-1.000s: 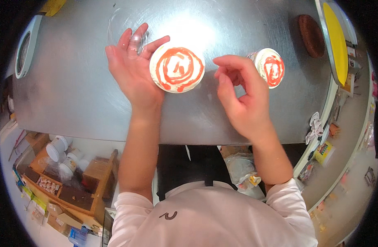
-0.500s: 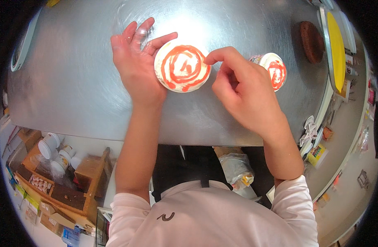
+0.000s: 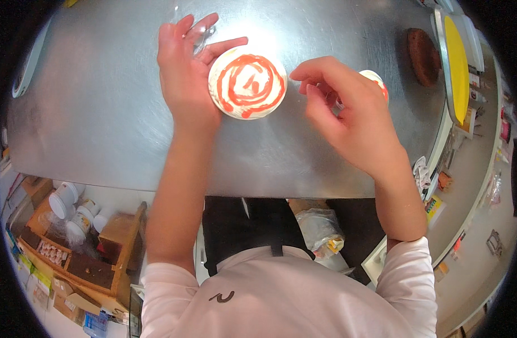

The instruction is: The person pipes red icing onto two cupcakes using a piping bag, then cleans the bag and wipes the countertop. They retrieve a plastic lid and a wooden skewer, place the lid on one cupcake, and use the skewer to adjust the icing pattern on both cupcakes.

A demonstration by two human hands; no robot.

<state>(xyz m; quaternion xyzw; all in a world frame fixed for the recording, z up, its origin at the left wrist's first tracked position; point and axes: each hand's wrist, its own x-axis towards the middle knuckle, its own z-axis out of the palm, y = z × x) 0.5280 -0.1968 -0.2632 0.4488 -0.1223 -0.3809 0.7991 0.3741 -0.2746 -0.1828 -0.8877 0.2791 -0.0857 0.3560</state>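
A round cup [image 3: 247, 83] topped with white cream and an orange-red sauce spiral stands on the metal table [image 3: 269, 152]. My left hand [image 3: 188, 84] is beside it on the left, one digit stretched behind the rim. Its other fingers are bent around a clear plastic piece, which looks like a thin lid [image 3: 200, 39]; glare blurs its outline. Just right of the cup, my right hand [image 3: 348, 107] is apart from it, thumb and index finger parted, the other fingers curled. Behind that hand, a second cream-topped cup [image 3: 373, 76] with red sauce is mostly hidden.
At the table's right lie a brown round cake layer [image 3: 424, 57] and a yellow disc [image 3: 457, 67] with a pale rim. A crumpled cloth [image 3: 421, 173] hangs near the right edge. Below left are white tubs [image 3: 65, 200] and a wooden crate [image 3: 89, 270]; a plastic bag [image 3: 320, 231] lies below the table.
My right index finger has come off the cup's rim, and that hand has moved right, hiding more of the second cup. The left hand stays beside the cup, its fingers slightly higher.
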